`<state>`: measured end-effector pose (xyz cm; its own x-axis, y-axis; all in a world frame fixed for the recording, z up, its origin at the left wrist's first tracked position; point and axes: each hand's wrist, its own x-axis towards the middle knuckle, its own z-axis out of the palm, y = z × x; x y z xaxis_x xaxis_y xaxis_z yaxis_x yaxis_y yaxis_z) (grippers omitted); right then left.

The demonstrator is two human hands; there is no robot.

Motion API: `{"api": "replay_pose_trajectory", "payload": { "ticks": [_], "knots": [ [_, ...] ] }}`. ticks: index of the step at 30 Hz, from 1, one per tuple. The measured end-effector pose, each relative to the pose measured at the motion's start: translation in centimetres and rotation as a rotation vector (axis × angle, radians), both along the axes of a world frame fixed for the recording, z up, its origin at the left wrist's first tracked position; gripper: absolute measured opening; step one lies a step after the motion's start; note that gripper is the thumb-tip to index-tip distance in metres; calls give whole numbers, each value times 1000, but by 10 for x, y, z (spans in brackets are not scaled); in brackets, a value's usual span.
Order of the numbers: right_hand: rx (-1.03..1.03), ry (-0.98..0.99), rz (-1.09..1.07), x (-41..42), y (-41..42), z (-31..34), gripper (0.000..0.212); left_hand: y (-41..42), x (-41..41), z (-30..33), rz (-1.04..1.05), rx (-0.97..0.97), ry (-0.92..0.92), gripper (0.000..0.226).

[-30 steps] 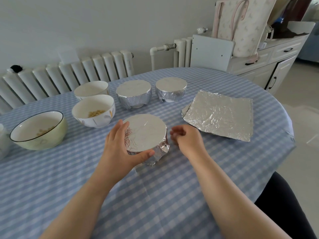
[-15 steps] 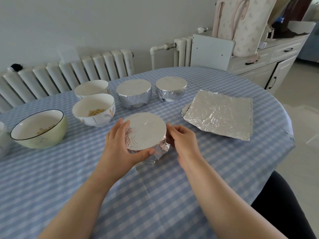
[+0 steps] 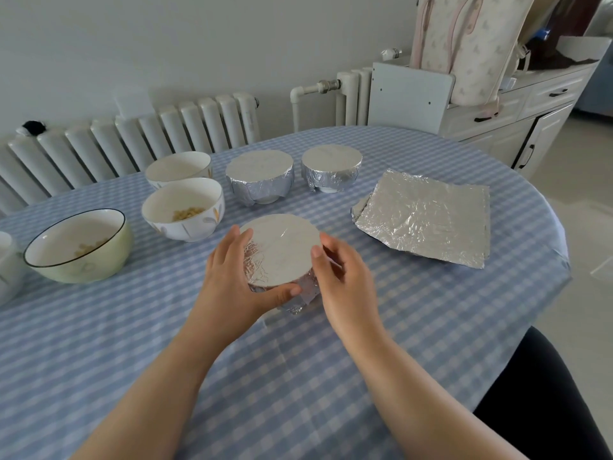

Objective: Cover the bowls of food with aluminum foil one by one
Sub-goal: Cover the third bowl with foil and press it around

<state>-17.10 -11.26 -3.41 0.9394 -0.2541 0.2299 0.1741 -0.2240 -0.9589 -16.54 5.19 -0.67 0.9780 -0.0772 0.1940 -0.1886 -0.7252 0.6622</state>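
Foil-covered bowl (image 3: pixel 282 250) sits between both hands; left hand (image 3: pixel 232 280) and right hand (image 3: pixel 345 280) grip its sides.

You have both hands on the foil-wrapped bowl (image 3: pixel 282 250) near the table's (image 3: pixel 431 327) front middle: your left hand (image 3: pixel 232 280) cups its left side with the thumb under the near rim, and your right hand (image 3: pixel 345 280) curls round its right side. Toward the far edge sit two more covered bowls (image 3: pixel 260 180) and three uncovered bowls (image 3: pixel 182 207) running left. The stack of foil sheets (image 3: pixel 428 214) lies near the right edge.
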Motion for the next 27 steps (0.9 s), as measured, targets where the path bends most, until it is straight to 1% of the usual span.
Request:
{"api": "replay_pose_trajectory", "payload": {
  "ticks": [1, 2, 3, 5, 9, 14, 18, 19, 20, 23, 25, 27],
  "knots": [
    [-1, -4, 19, -1, 0, -2, 49, 0, -1, 1, 0, -4, 3, 145],
    [13, -2, 34, -2, 0, -3, 54, -1, -1, 2, 0, -10, 10, 145],
    [33, -2, 45, -3, -1, -3, 52, -1, -2, 3, -1, -18, 17, 145],
    [78, -11, 61, -3, -4, -1, 40, -2, -2, 3, -4, -30, 15, 144],
    [113, -2, 110, 6, -15, 4, 34, -8, -5, 1, 29, -50, -6, 131],
    [170, 50, 202, 23, -25, 5, 30, -20, -13, 0, 109, -13, -17, 124],
    [280, 94, 276, 29, -30, 6, 27, -18, -15, 4, 207, -220, -42, 113],
    [287, 104, 287, 30, -31, 7, 28, -16, -15, 5, 217, -234, -56, 110],
    [284, 118, 296, 30, -32, 9, 29, -14, -14, 6, 222, -207, -72, 105],
    [249, 155, 328, 34, -34, 13, 23, -6, -11, 7, 216, -7, -108, 89],
    [247, 165, 347, 36, -35, 15, 21, -2, -11, 8, 191, 108, -81, 84],
    [245, 169, 343, 36, -35, 14, 23, -1, -12, 9, 168, 170, -35, 75]
  ]
}}
